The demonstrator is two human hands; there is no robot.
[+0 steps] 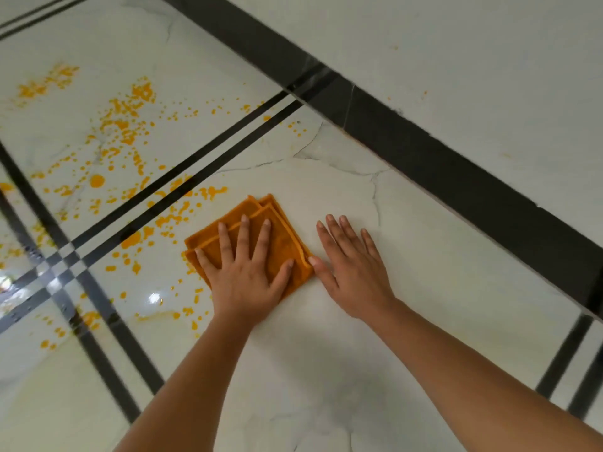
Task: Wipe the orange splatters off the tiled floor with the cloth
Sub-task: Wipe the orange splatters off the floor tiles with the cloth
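A folded orange cloth (284, 230) is being pressed onto a white tiled floor (326, 370) by a left hand (243, 278).

The cloth, folded into a rough square, is being held flat against a pale marbled tile. The left hand's fingers (243, 236) are being spread wide and straight across it, curled round nothing. The right hand (355, 275) is being rested palm-down on the tile just beside the cloth's right edge. Its fingers (342, 236) are straight and slightly splayed, gripping nothing, and the thumb tip is touching the cloth's corner. Orange splatters (124, 125) are being shown scattered to the left of the cloth and further off, across the tile and over a pair of black stripes (208, 158). A broad dark band (424, 151) is being seen crossing diagonally beyond the hands.
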